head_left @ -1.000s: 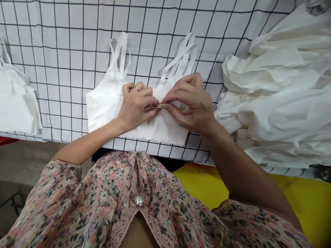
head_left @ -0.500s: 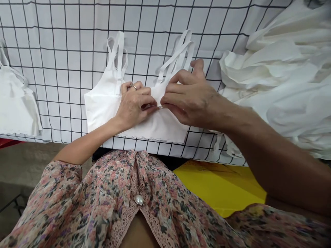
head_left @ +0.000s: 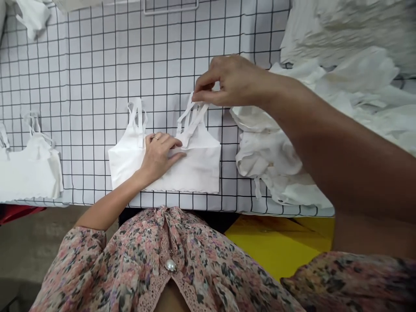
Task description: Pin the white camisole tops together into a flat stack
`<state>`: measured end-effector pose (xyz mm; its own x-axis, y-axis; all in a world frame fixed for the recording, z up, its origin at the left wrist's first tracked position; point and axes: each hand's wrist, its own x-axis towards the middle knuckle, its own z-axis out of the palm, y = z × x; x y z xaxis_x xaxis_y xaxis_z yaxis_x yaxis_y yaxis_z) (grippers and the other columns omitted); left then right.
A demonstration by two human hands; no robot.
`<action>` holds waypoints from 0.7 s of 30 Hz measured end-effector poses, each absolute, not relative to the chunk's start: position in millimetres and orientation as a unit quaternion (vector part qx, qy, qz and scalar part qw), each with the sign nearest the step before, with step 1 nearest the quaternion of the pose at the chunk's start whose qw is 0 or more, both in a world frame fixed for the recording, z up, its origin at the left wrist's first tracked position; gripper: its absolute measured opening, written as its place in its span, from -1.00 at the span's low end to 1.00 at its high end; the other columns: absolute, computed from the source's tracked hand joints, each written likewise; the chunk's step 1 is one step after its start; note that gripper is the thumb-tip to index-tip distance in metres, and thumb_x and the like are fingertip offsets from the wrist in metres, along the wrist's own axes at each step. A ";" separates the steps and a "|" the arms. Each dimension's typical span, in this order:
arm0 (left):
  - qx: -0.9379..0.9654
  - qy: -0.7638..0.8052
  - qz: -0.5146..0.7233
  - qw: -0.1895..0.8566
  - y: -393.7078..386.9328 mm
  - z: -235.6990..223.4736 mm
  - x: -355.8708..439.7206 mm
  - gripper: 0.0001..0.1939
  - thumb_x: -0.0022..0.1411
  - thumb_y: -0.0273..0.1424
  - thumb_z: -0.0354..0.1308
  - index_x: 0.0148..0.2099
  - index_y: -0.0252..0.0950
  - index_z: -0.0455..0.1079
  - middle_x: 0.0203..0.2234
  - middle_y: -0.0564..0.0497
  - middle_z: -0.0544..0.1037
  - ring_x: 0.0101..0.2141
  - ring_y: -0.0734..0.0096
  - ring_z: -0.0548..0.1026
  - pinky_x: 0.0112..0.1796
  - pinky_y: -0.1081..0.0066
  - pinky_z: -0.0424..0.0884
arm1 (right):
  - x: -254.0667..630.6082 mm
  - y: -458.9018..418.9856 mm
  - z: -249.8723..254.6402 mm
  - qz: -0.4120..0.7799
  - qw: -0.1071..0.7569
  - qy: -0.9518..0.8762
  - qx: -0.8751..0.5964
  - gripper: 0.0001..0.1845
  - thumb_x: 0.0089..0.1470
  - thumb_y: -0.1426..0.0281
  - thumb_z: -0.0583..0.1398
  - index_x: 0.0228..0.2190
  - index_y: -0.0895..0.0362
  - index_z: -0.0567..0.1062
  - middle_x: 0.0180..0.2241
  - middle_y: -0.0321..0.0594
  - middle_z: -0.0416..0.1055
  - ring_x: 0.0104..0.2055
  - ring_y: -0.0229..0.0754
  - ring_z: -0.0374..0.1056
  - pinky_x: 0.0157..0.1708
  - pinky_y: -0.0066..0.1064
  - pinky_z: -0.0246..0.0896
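A white strappy crop top lies flat on the white grid-patterned tabletop in front of me. My left hand rests on the middle of the top with its fingers stretched flat, a ring on one finger. My right hand is raised beyond the top and pinches the ends of the right-hand straps, which run taut from the garment up to my fingers. The left-hand straps lie loose on the table.
A heap of white garments fills the right side of the table. Another white top lies at the left edge. A scrap of white cloth sits far left. A yellow surface shows below the table's front edge.
My right hand left the middle of the top and moved up and away to the right-hand straps, pinching them. My left hand's fingers flattened. The view pulled back.
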<state>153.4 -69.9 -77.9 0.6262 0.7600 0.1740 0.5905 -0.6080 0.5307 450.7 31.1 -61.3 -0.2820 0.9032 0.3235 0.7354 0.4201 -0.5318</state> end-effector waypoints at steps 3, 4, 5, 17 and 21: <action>0.881 0.387 0.222 0.158 -77.5 -62.8 139.7 -0.54 0.36 -0.14 0.47 0.18 -0.18 0.47 -0.04 -0.08 0.63 -0.02 0.14 0.56 0.10 0.10 0.37 | 428.2 -12.1 -51.3 0.097 0.222 -0.815 -0.527 -0.61 0.48 0.05 0.17 0.05 0.00 0.65 0.13 -0.13 0.63 0.26 0.16 0.46 0.42 0.45 0.15; 0.885 0.378 0.231 0.143 -82.7 -57.0 132.7 -0.54 0.40 -0.19 0.43 0.23 -0.16 0.44 0.00 -0.10 0.63 0.02 0.12 0.57 0.13 0.07 0.39 | 412.7 -38.4 -45.7 0.079 0.234 -0.802 -0.545 -0.57 0.52 0.17 0.08 0.23 0.00 0.55 0.33 -0.12 0.50 0.38 0.22 0.39 0.46 0.53 0.05; 0.890 0.366 0.238 0.134 -89.2 -52.1 125.0 -0.57 0.46 -0.27 0.36 0.28 -0.14 0.40 0.04 -0.12 0.63 0.07 0.10 0.58 0.17 0.03 0.41 | 393.7 -68.1 -41.3 0.078 0.241 -0.794 -0.552 -0.48 0.53 0.26 0.01 0.37 0.05 0.43 0.45 -0.07 0.36 0.46 0.27 0.31 0.46 0.58 0.01; 0.900 0.411 0.081 0.118 -130.5 -78.9 45.3 0.10 0.52 0.14 0.09 0.69 -0.06 -0.57 0.66 -0.18 -0.20 0.63 -0.16 -0.09 0.57 -0.27 -0.02 | 348.1 -216.5 -102.2 0.118 0.135 -0.690 -0.701 0.11 0.46 -0.14 0.00 0.62 0.20 -0.40 0.62 0.22 -0.32 0.68 0.34 -0.24 0.51 0.55 -0.15; 0.866 0.477 0.103 0.109 -124.7 -82.0 2.9 0.01 0.54 0.11 0.08 0.71 -0.01 -0.45 0.67 -0.13 -0.29 0.64 -0.20 -0.22 0.57 -0.34 -0.13 | 355.9 -231.3 -97.6 0.113 0.139 -0.665 -0.725 0.14 0.42 -0.20 0.03 0.62 0.20 -0.29 0.61 0.25 -0.22 0.67 0.36 -0.18 0.46 0.50 0.04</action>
